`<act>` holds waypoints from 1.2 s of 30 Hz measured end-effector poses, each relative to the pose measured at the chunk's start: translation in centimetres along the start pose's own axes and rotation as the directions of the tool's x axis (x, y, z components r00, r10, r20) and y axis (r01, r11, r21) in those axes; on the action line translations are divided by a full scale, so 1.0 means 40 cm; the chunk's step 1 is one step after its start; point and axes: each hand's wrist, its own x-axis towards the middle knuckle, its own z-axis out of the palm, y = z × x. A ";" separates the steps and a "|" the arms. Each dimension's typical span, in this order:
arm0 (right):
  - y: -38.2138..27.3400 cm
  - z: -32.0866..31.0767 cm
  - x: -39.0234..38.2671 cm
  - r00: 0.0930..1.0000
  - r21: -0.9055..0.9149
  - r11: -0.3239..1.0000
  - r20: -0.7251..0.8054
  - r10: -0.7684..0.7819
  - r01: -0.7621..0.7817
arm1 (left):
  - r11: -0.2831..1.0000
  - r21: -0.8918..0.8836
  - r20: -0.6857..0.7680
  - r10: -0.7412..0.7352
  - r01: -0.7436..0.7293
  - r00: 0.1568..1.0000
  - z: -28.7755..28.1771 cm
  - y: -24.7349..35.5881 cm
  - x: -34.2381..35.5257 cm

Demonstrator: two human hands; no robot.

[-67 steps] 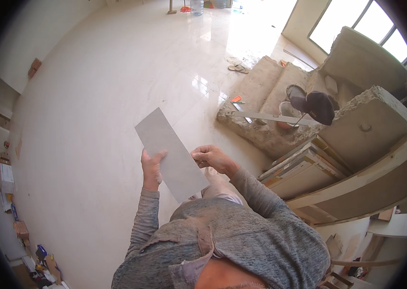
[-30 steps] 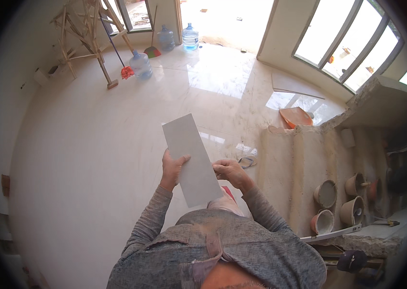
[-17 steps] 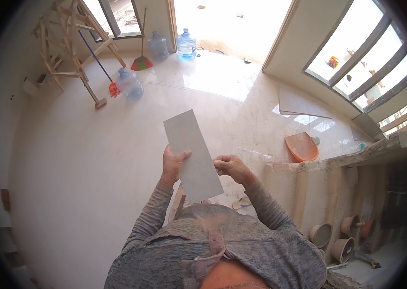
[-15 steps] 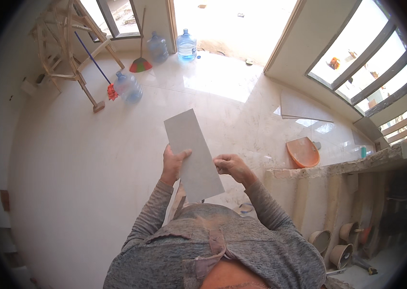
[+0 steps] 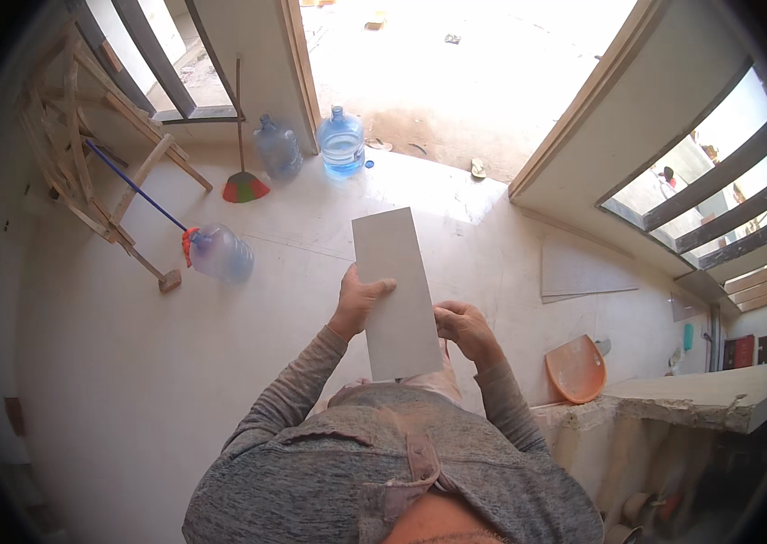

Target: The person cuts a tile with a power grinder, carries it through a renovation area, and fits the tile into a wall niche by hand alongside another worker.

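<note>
A light grey rectangular tile (image 5: pixel 401 317) is held out in front of my body, its long sides running away from me and slightly tilted. My left hand (image 5: pixel 361 299) grips its left edge, thumb on the upper face and the other fingers hidden underneath. Close against the right edge is my right hand (image 5: pixel 467 328), its fingers curled and pinched together. Whatever those fingertips hold, if anything, is too small or hidden to name.
Water jugs (image 5: pixel 343 145) stand by the bright doorway, and another jug (image 5: pixel 223 253) lies beside a mop. A broom (image 5: pixel 245 187) and a wooden trestle (image 5: pixel 84 172) are at the left. On the right are an orange scoop-shaped pan (image 5: pixel 576 370), a rough-edged ledge (image 5: pixel 701 399) and flat sheets (image 5: pixel 583 272).
My view has turned and moved toward the doorway. The tile stands more upright in view and further right, still in my left hand. My right hand stays by its right edge.
</note>
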 end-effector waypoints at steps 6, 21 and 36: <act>-0.236 -0.251 0.476 0.999 0.058 0.998 -0.009 -0.032 0.032 | 0.998 0.059 -0.006 -0.015 0.016 1.000 0.056 0.037 0.599; -1.058 -0.559 1.584 0.980 -0.123 0.992 0.188 0.062 -0.039 | 0.990 -0.113 -0.244 0.052 -0.082 0.968 0.076 0.353 1.792; -1.691 -0.623 2.589 0.971 -0.155 0.983 0.201 0.132 -0.102 | 0.996 -0.032 -0.389 0.062 -0.080 0.919 -0.091 0.709 2.862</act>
